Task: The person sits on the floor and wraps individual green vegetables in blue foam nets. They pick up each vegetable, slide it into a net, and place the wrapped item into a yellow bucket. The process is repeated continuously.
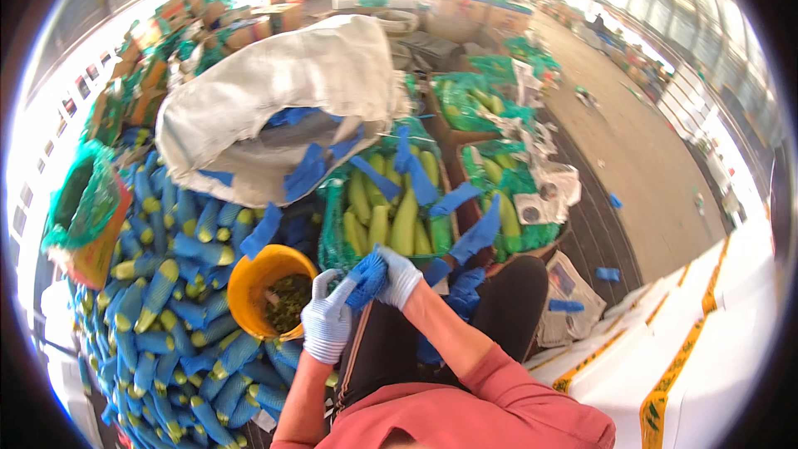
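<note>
Both my hands wear white knit gloves and meet over my lap. My left hand (328, 315) grips the lower left side of a blue foam mesh sleeve (368, 280). My right hand (399, 279) holds the same sleeve at its upper right. Whether anything is inside the sleeve, I cannot tell. Just beyond my hands, bare pale green squash-like vegetables (405, 218) lie in a box lined with green netting. More blue sleeves (424, 181) are strewn over them. To the left, a large heap of similar vegetables in blue sleeves (206, 249) spreads out.
A yellow bucket (240, 299) with leafy scraps stands beside my left hand. A big white woven sack (280, 68) holding blue sleeves lies ahead. Net-lined boxes (555, 231) stand at the right, and white boxes with yellow tape (717, 349) are at the lower right.
</note>
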Motion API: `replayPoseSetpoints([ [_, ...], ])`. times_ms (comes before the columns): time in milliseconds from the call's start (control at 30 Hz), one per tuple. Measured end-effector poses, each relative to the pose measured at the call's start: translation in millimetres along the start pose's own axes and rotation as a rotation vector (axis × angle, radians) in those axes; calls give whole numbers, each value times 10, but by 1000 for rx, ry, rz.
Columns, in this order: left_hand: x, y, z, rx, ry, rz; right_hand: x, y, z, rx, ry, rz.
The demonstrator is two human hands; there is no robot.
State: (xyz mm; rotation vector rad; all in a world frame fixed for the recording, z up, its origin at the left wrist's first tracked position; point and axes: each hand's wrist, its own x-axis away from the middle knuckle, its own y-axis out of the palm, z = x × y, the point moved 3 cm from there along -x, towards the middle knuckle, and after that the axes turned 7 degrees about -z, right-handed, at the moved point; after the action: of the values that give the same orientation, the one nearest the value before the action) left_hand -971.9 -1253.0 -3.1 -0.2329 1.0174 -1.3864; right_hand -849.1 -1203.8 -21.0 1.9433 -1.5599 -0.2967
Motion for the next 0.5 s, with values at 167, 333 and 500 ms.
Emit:
replayPoseSetpoints([
  [167, -246, 7, -492, -55, -291, -698, 23, 215, -94, 934, -563, -271],
  [333, -482, -103, -442, 456, 15, -101, -24, 437, 35, 1030, -553, -291],
  [500, -467, -160, -518, -289, -528, -302, -147, 724, -118, 1359, -436, -1099],
])
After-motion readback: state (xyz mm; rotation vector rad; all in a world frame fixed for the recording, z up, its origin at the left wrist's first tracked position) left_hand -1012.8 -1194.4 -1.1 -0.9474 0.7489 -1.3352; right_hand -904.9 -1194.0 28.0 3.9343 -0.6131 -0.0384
